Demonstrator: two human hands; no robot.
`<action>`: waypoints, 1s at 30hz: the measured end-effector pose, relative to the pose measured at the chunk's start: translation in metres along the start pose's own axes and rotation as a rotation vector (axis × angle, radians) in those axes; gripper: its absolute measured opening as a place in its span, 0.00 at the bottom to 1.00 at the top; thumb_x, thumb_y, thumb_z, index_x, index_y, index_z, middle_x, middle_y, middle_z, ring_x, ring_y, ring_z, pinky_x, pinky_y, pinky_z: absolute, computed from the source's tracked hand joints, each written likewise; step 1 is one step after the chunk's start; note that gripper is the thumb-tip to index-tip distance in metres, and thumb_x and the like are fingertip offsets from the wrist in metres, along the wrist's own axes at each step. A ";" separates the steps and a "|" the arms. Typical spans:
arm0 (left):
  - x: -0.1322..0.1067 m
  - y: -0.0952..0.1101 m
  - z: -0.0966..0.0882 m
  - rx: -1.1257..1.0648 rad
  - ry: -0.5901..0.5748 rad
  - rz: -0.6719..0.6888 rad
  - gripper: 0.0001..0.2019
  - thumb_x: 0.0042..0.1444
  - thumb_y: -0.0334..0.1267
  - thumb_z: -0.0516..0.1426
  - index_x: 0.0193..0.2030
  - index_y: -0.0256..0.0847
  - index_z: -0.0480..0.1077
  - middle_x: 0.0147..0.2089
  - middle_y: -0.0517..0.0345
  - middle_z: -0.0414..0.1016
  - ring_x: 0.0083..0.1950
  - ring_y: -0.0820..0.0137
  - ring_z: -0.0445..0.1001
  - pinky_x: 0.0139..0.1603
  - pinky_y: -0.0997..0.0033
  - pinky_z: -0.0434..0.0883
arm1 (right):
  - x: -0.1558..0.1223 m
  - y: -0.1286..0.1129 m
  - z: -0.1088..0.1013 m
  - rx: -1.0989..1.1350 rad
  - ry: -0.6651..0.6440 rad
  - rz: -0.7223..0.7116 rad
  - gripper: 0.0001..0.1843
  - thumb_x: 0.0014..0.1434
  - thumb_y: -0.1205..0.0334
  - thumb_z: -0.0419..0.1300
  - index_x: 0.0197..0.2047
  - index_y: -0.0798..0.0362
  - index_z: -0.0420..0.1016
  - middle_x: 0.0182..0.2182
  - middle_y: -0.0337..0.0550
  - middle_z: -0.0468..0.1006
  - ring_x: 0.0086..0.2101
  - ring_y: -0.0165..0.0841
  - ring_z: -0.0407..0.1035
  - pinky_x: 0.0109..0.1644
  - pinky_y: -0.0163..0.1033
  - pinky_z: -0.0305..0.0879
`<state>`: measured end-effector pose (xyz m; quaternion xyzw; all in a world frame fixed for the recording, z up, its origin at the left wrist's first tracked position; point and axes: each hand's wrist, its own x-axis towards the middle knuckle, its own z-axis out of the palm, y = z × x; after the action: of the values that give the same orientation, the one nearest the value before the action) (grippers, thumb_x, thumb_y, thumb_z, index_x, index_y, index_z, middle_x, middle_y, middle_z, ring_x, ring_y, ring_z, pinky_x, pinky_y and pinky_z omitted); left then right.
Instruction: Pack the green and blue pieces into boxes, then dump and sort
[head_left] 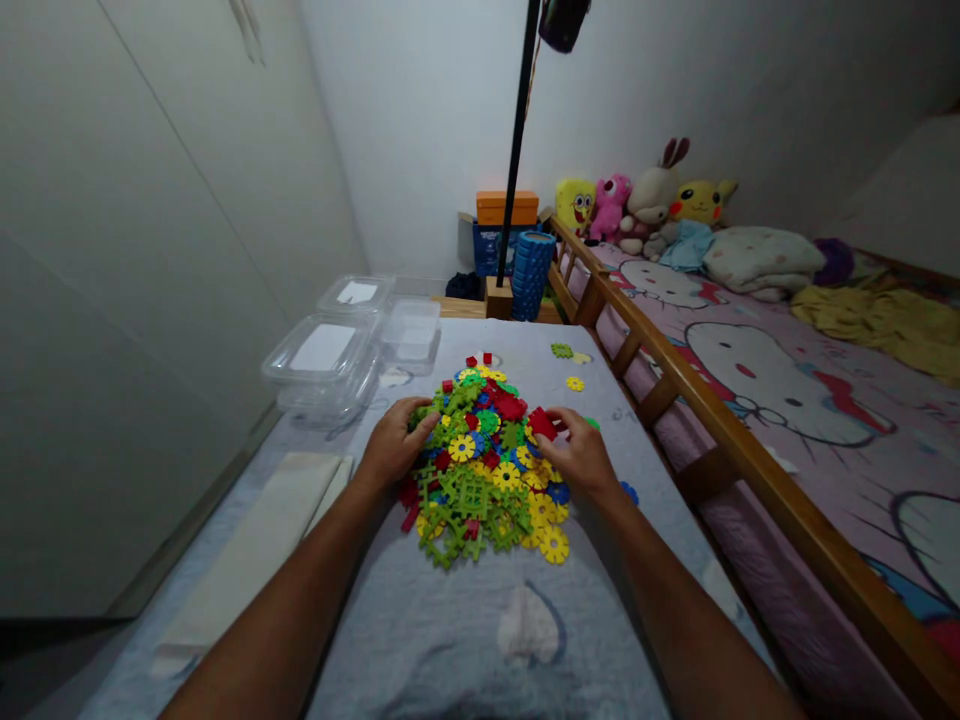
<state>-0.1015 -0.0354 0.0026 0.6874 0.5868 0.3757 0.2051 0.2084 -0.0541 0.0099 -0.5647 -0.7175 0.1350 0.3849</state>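
Note:
A heap of plastic interlocking building pieces lies on the cloth, with green lattice-like pieces, yellow flower-shaped discs, and red and blue ones mixed together. At the heap's left side is my left hand, its thumb and fingers curled round a green building piece that is partly hidden. My right hand is at the right side, pinching a red building piece between thumb and fingers. Two small red pieces lie just beyond the heap.
Clear lidded plastic boxes and an open clear box stand at the back left. A folded beige cloth lies left of my arm. Stray pieces, one a yellow disc, lie back right. A wooden bed rail borders the right side.

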 end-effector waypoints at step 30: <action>0.041 -0.043 0.015 -0.075 -0.060 -0.102 0.25 0.53 0.57 0.57 0.47 0.40 0.77 0.49 0.48 0.80 0.50 0.56 0.78 0.56 0.56 0.72 | 0.189 0.088 0.128 -0.207 -0.060 0.044 0.19 0.59 0.69 0.51 0.48 0.53 0.80 0.53 0.50 0.74 0.56 0.39 0.65 0.64 0.42 0.59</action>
<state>-0.1167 0.0164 -0.0264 0.6593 0.6001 0.3657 0.2672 0.1676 0.1779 -0.0551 -0.6127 -0.7263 0.0852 0.2997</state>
